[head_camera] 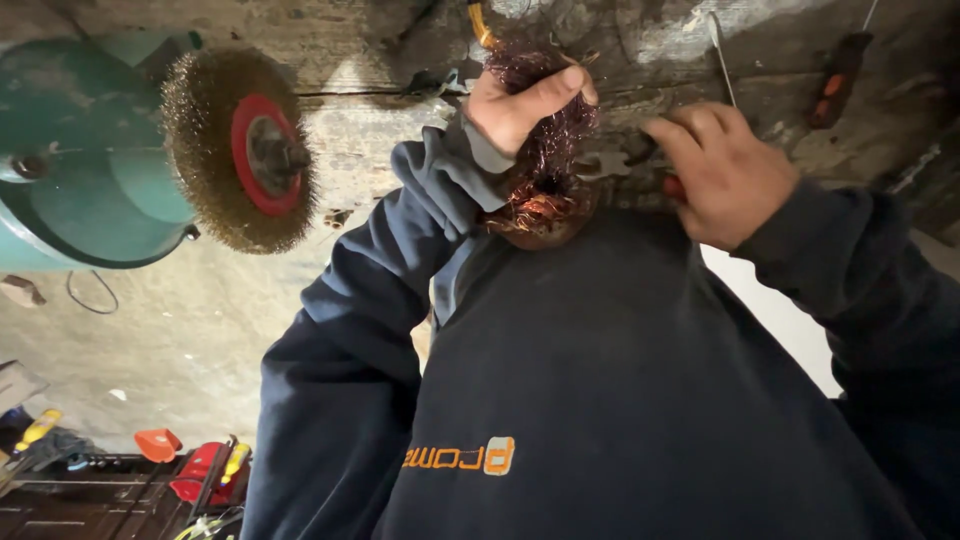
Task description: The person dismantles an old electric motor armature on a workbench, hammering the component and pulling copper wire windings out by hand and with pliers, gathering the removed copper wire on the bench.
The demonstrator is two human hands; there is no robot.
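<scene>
From the head view, the left hand (520, 100) is closed tight around a wire bundle (548, 185). The thumb lies across the top of it. The bundle is a tangle of thin copper strands, red-brown and shiny. It is held up in front of the chest, just before the desk (400, 130).

The right hand (722, 172) is just beside the bundle, with its fingers bent. A small red bit (672, 186) shows under it. I cannot tell if the hand grips it.

The bundle looks soft and springy, not stiff. It is probably not very heavy. The thin strands could bend, pull loose or snap, and loose ends could poke skin. The best place to hold it seems to be the thick middle, where the strands are packed close, not the stray ends.

A round wire brush (215, 150) with a red middle sits on a green machine (80, 150) to the left. A wrench (602, 165) lies on the desk, and a screwdriver (836, 80) is further right.
</scene>
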